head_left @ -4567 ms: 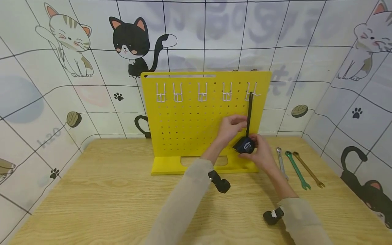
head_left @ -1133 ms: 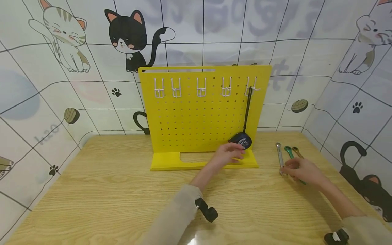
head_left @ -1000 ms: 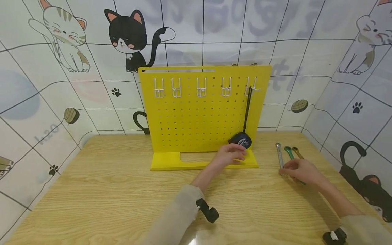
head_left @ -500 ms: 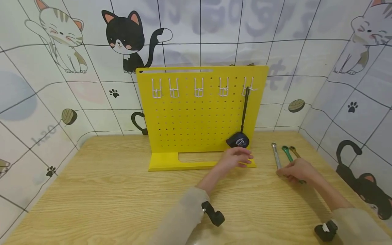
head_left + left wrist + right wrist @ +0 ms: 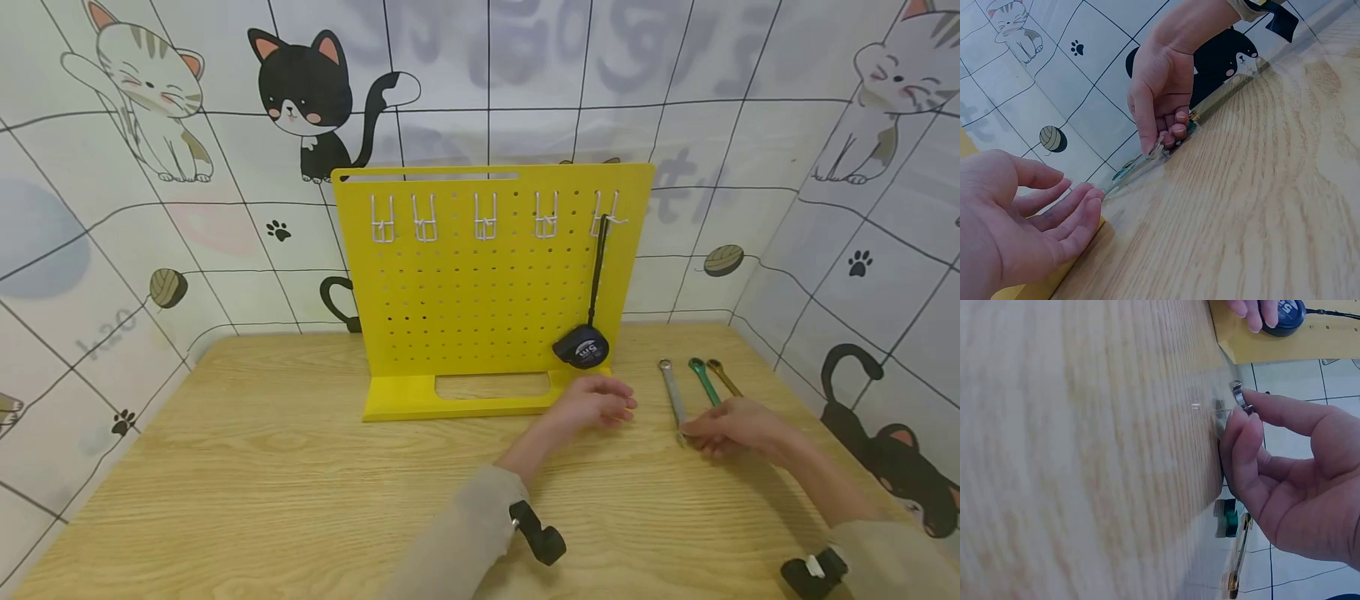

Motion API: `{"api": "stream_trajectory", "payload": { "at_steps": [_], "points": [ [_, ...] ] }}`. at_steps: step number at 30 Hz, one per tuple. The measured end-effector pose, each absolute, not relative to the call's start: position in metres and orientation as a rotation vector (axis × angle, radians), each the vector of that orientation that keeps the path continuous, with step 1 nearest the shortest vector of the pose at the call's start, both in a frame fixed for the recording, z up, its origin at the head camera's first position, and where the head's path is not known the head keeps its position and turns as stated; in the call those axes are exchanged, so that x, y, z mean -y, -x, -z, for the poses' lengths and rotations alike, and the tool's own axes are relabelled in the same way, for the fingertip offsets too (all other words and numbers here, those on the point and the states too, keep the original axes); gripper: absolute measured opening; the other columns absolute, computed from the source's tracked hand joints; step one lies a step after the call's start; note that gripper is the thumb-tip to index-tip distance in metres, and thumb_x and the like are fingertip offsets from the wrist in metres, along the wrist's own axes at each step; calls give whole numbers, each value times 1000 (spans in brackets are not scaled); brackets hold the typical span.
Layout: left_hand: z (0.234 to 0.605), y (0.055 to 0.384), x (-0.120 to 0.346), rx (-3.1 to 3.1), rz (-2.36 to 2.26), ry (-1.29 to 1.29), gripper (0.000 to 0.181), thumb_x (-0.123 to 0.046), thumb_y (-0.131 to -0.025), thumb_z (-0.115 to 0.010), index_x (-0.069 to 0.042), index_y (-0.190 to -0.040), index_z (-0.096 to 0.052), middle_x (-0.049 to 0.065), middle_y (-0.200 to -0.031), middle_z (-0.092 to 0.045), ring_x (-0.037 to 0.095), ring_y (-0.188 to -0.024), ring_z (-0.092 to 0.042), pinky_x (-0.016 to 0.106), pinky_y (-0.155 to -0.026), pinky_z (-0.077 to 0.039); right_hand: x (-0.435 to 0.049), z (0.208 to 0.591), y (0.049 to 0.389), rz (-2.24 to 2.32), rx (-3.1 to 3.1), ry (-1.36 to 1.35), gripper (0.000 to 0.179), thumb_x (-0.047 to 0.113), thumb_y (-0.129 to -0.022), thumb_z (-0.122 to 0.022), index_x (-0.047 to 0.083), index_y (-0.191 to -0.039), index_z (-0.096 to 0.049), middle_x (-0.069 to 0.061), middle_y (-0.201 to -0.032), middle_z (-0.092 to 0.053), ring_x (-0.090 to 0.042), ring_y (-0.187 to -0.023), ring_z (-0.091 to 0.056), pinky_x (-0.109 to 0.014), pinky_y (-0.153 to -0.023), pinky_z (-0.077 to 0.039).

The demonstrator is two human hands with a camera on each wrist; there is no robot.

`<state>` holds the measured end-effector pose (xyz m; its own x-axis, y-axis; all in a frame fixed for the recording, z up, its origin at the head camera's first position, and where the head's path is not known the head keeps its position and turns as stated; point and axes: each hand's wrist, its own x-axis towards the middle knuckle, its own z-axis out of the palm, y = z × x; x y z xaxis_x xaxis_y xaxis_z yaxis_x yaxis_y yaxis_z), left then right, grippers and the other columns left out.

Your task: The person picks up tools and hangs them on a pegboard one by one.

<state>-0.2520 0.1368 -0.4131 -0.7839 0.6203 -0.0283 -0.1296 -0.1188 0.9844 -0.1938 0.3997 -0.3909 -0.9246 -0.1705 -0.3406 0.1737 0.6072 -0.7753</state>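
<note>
Your right hand (image 5: 738, 427) pinches the near end of the slim, shiny silver wrench (image 5: 672, 397) toward the right edge of the wood-grained bench (image 5: 285, 483), while your empty left hand (image 5: 596, 403), fingers relaxed, hangs by the front right corner of the perforated yellow board (image 5: 480, 308).

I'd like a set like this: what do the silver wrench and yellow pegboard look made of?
Silver wrench: metal, probably polished steel; its surface glints.
Yellow pegboard: perhaps matte painted metal, from its thin, punched, evenly coloured sheet; plastic is possible.
</note>
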Motion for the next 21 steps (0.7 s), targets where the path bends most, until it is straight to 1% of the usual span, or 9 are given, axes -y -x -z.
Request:
{"api": "stream_trajectory", "payload": {
  "at_steps": [4,9,12,15,18,21],
  "points": [
    [416,250,-146,-1621,-1953,-484,29,2,-98,-59,14,-124,-61,20,-109,-72,38,-107,-69,41,-91,-58,-404,392,191,1310,-2351,51,29,18,-103,-59,-10,-106,-65,-5,-86,-66,-12,-77,-65,-27,-68,-58],
    [418,246,-160,-1587,-1980,-407,29,3,-97,-60,15,-123,-60,25,-110,-71,38,-107,-69,40,-90,-58,-407,393,186,1343,-2293,120,29,17,-105,-56,-11,-108,-63,-7,-88,-67,-13,-79,-65,-28,-70,-58],
    [419,242,-167,-1569,-1992,-367,29,3,-98,-58,16,-124,-58,29,-111,-70,41,-109,-67,40,-91,-57,-407,393,183,1371,-2264,144,30,16,-105,-55,-13,-111,-61,-8,-91,-68,-14,-81,-66,-29,-73,-59],
    [420,238,-174,-1539,-2007,-325,29,5,-99,-54,17,-125,-55,33,-114,-67,44,-113,-64,41,-93,-56,-407,395,180,1417,-2220,179,32,13,-105,-55,-17,-116,-58,-9,-94,-68,-15,-83,-66,-30,-75,-59],
    [421,236,-179,-1507,-2034,-280,27,7,-98,-54,17,-123,-55,34,-112,-67,45,-113,-63,42,-94,-56,-406,397,177,1460,-2171,229,34,10,-104,-56,-20,-118,-56,-9,-95,-68,-15,-83,-67,-30,-74,-60],
    [423,235,-184,-1496,-2064,-236,24,9,-96,-56,15,-119,-57,32,-104,-70,45,-109,-66,41,-91,-57,-405,398,174,1489,-2141,268,37,9,-104,-56,-24,-120,-54,-10,-97,-68,-15,-83,-67,-30,-74,-60]
  ]
}}
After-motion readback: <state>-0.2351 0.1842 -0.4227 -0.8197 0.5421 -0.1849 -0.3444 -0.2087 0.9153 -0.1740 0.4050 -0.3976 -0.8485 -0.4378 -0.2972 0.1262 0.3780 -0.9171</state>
